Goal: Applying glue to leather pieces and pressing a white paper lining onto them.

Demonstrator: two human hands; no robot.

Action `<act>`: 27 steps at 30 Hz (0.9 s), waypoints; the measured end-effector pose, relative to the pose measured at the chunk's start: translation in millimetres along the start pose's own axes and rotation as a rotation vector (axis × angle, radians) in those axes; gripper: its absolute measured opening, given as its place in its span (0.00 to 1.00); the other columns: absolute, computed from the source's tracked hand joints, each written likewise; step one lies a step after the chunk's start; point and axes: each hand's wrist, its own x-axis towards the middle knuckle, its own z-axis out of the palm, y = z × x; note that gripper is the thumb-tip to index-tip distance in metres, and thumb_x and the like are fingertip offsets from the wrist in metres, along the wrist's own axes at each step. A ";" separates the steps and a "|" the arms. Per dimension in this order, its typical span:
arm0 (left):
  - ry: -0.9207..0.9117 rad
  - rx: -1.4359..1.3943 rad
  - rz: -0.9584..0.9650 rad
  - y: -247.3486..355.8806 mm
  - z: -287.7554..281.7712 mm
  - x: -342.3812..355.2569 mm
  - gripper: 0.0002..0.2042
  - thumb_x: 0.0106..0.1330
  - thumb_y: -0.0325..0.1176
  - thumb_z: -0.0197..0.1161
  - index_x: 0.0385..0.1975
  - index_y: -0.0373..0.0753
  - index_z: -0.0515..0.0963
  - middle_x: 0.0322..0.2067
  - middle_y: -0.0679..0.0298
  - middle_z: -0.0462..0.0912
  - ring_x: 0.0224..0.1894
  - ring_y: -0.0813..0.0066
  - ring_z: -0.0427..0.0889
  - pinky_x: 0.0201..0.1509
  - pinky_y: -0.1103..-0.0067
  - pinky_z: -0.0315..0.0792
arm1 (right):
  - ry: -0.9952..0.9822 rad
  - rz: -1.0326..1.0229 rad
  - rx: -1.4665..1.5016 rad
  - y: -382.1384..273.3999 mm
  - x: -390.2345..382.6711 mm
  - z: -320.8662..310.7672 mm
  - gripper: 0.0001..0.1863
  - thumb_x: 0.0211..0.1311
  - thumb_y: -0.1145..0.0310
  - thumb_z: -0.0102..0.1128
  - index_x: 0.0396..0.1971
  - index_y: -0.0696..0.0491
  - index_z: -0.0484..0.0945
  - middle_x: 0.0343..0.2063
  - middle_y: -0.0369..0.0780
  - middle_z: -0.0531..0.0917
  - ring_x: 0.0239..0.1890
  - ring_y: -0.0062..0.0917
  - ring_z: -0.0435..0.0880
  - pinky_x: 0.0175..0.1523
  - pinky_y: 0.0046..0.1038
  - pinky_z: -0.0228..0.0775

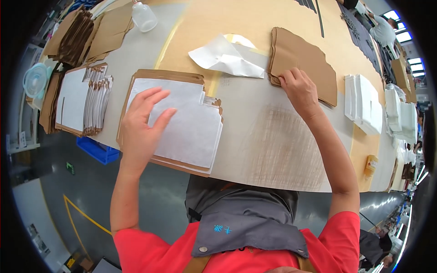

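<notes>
My left hand [143,120], its fingers spread, hovers over or lightly rests on a stack of brown cut panels with a white sheet [186,132] on top; contact cannot be made out. At the stack's right side, notched edges of more layers show. Toward the far right, my right hand [300,91] pinches the near edge of a pile of brown cut panels [298,50]. The fingertips are curled together there, and how many layers they grip is hidden. Between the two stacks, farther back, lies a crumpled white sheet [227,57].
More brown panels [109,34] and a white-topped bundle [73,98] lie at the left, near a clear plastic bottle [144,18]. White stacked pieces [364,102] and a small yellow bottle [371,164] stand right. A blue bin [98,151] sits below the table edge.
</notes>
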 end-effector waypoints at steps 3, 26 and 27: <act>-0.072 -0.029 0.123 22.6 19.7 14.1 0.16 0.60 0.29 0.69 0.49 0.39 0.81 0.52 0.61 0.80 0.53 0.67 0.79 0.56 0.74 0.72 | -0.037 -0.083 -0.112 3.3 0.1 4.9 0.07 0.48 0.80 0.61 0.23 0.53 0.72 0.26 0.37 0.75 0.32 0.28 0.78 0.35 0.27 0.76; -0.534 -0.505 0.085 188.5 224.4 176.7 0.16 0.72 0.33 0.55 0.54 0.31 0.75 0.43 0.61 0.84 0.44 0.76 0.80 0.52 0.79 0.72 | 0.437 0.297 0.600 73.2 -59.9 -35.3 0.17 0.60 0.68 0.68 0.46 0.55 0.75 0.48 0.38 0.79 0.51 0.27 0.77 0.53 0.30 0.71; -0.499 -0.505 0.279 199.1 211.7 162.4 0.15 0.73 0.31 0.53 0.55 0.32 0.75 0.42 0.63 0.84 0.43 0.78 0.79 0.51 0.80 0.72 | 0.534 0.551 0.669 80.2 -71.2 -36.7 0.21 0.61 0.65 0.68 0.51 0.55 0.73 0.52 0.38 0.78 0.55 0.27 0.76 0.56 0.32 0.70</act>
